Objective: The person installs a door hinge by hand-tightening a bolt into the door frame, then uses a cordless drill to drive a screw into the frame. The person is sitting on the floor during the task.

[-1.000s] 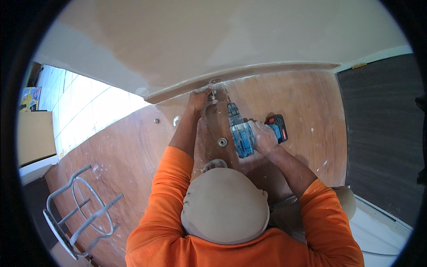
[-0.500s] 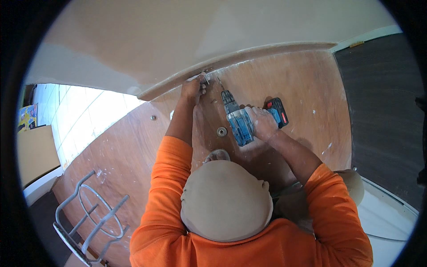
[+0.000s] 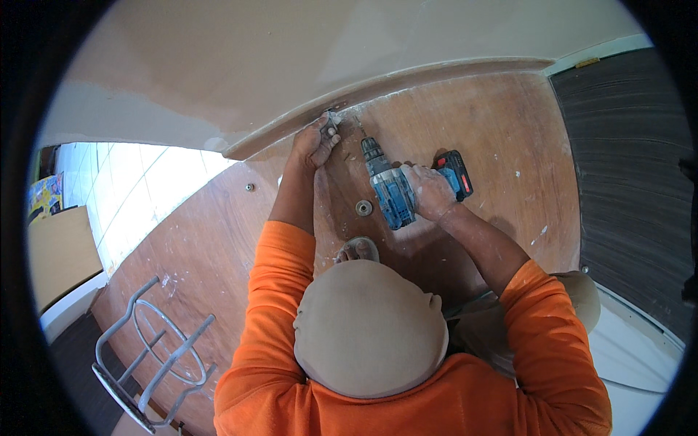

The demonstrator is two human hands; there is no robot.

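My right hand (image 3: 431, 190) is wrapped round the grip of a blue cordless drill (image 3: 392, 195), which lies on its side just above or on the brown wooden floor. Its black and red battery (image 3: 454, 174) sticks out to the right of the hand. A thin bit (image 3: 360, 126) points from the chuck toward the wall. My left hand (image 3: 317, 142) is closed at the foot of the wall, fingers curled round a small greyish piece too small to name. Both hands are dusted white. A round metal disc (image 3: 363, 208) rests on the floor left of the drill.
A brown skirting board (image 3: 407, 79) runs along the wall. An upturned metal-legged stool (image 3: 174, 354) lies at the lower left. A small metal part (image 3: 250, 187) sits on the floor near bright white tiles (image 3: 138, 189). At the right is a dark door (image 3: 632, 167).
My left hand has turned slightly at the skirting, its fingers curled closer round the small piece. The drill has shifted slightly up in the picture, still held by my right hand.
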